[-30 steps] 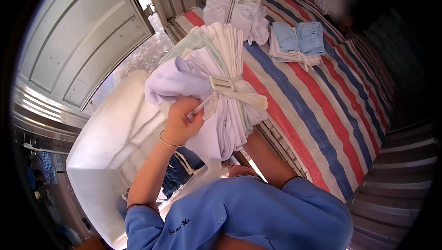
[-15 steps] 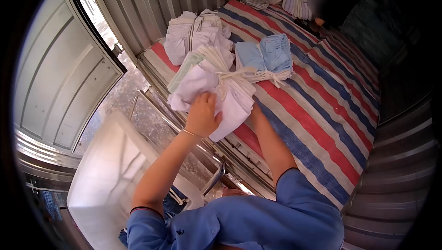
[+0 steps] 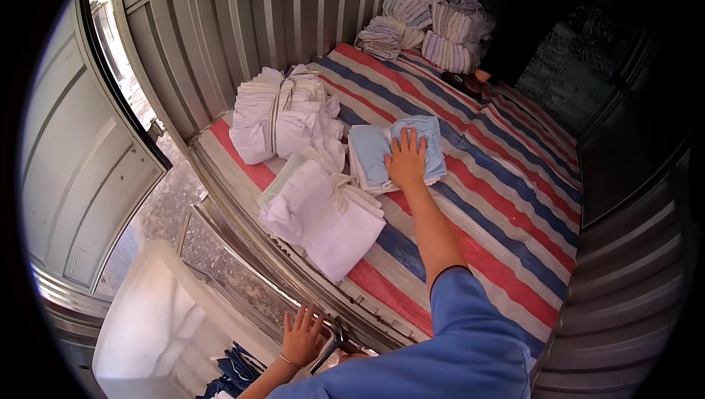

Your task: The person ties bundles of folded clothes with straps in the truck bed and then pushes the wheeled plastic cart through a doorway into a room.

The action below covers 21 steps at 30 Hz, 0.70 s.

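Note:
My right hand lies flat, fingers spread, on top of a tied bundle of folded light blue cloth with white cloth beneath. Just left of and nearer than it sits a tied bundle of folded white cloth, free of both hands. A taller strapped bundle of white cloth stands behind that one. Down by the vehicle's edge, my left hand is open with fingers apart, beside a bent metal handle; whether it touches the metal I cannot tell.
A striped sheet covers the vehicle floor. A white bin with dark blue cloth inside stands at lower left, near the open door. Far back, a person stands by piled cloth bundles. Corrugated metal walls enclose the sides.
Both hands have left the near white bundle, which now rests on the sheet by the edge. My right hand moved onto the blue bundle; my left drew back toward the handle. The view has shifted.

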Tool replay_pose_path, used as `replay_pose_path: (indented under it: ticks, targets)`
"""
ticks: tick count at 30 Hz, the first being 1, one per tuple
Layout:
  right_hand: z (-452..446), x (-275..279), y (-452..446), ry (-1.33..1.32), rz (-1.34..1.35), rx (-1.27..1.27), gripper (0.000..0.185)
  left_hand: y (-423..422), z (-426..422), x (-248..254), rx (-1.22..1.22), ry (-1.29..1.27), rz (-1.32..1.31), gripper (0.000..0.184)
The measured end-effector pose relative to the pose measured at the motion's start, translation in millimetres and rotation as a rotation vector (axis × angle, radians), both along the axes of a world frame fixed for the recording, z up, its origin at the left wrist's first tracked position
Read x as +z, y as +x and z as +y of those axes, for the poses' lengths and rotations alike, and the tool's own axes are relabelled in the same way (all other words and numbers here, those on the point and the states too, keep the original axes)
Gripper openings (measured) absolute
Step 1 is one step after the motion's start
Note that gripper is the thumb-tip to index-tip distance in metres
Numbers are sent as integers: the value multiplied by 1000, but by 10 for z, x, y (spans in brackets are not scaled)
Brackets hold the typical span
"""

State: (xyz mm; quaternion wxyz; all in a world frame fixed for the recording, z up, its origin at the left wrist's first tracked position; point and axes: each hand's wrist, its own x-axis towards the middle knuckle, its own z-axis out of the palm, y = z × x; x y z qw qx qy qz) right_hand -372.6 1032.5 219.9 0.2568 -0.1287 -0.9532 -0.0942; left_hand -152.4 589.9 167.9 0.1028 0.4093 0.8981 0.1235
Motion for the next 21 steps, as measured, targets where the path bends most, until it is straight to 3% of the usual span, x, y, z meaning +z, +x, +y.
replay_pose_path:
  ticks: [4,14,21]
  targets:
    - [-31,-112,114,-30,7,-26,53,245,-323,-237,247,9,-97,65]
    - [-43,-74,34,20,-44,-49,53,208,-450,-437,204,19,-169,50]
    - [-54,-76,25,35,-70,-74,54,259,-621,-398,233,-70,-62,42]
